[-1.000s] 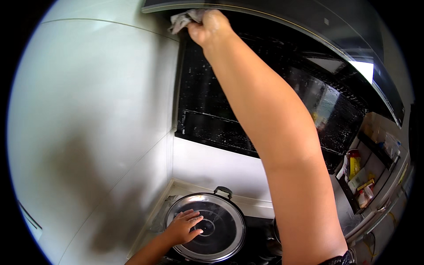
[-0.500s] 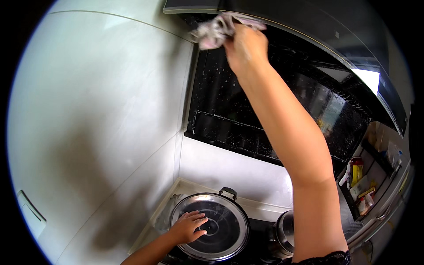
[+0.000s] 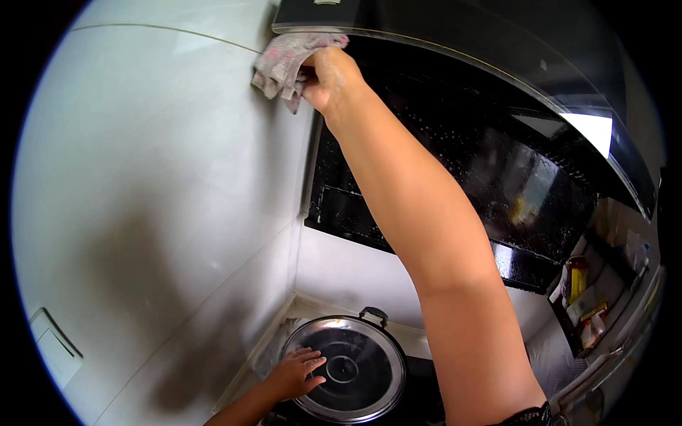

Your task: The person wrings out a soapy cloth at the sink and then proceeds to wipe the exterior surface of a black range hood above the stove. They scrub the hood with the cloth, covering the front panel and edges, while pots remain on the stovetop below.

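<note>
Up at the hood's left end, my right hand (image 3: 334, 78) grips a crumpled grey-and-pink cloth (image 3: 288, 64). The cloth lies against the underside edge of the black range hood (image 3: 440, 14), close to the tiled wall, and part of it hangs down. Below it, the hood's dark slanted panel (image 3: 440, 135) is speckled with pale spots and partly covered by my forearm. My left hand (image 3: 293, 375) is spread with its fingers apart over the left side of a pot's glass lid (image 3: 369, 348); whether it presses on the lid I cannot tell.
A pale wall (image 3: 163, 177) closes off the left side, with a switch-like plate (image 3: 55, 348) low on it. The pot's side handle (image 3: 374, 314) points toward the back wall. At right, a rack (image 3: 579, 312) holds several packets and bottles beneath the hood's end.
My right hand has moved left with the cloth, from the hood's front underside to its left corner by the wall. The view has shifted slightly; my left hand stays at the lid.
</note>
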### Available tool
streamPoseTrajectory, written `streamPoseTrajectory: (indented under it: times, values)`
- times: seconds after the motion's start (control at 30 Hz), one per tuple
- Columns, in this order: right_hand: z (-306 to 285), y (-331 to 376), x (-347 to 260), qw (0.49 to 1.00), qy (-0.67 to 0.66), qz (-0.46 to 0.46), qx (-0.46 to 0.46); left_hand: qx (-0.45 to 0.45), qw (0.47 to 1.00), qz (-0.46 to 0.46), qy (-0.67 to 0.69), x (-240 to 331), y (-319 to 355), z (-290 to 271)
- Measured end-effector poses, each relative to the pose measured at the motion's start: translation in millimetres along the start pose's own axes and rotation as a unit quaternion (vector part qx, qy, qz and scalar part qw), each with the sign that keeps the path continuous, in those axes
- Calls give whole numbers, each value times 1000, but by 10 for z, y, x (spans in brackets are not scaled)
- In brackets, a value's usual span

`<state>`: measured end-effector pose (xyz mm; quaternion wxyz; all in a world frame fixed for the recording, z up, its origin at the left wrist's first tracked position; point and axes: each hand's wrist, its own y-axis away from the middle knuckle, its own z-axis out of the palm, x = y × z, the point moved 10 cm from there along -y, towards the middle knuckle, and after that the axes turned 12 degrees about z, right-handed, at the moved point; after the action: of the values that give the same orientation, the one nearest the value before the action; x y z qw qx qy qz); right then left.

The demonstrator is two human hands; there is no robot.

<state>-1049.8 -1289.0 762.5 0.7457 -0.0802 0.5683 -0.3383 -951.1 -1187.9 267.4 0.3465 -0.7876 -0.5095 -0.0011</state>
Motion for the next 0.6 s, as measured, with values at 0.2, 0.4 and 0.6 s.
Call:
streamPoseTrajectory:
  times: [0.2,0.4,0.6]
  values:
    - [-199,394,-319,1000,-6,-7,28,-12,1000,20,20,256,-259,32]
    - [-1089,1521,-1447,974,156,-98,133,-48,996,60,34,588,-595,186]
    - [-1731,2578,-2276,946,135,-175,237,-71,993,80,55,623,-680,319]
